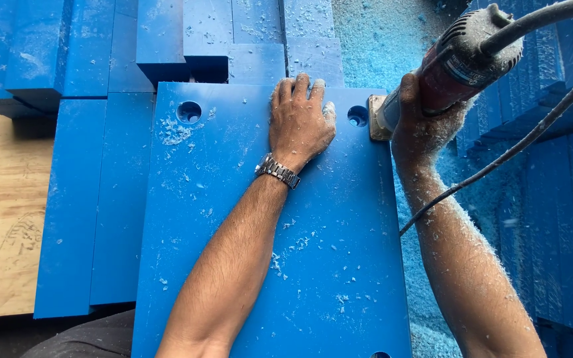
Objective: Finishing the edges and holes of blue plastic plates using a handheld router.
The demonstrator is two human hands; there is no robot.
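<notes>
Pressing left hand (300, 122) flat on blue panel (266, 232); right hand (419, 116) gripping router (455, 63).

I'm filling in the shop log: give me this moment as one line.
left hand: flat on blue plastic panel | right hand: grips red-grey corded trim router at panel's right edge

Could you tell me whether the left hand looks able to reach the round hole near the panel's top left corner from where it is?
Probably yes. The left hand lies flat on the blue panel, and only loose shavings lie on the bare surface between it and the hole. Nothing stands in the way.
</notes>
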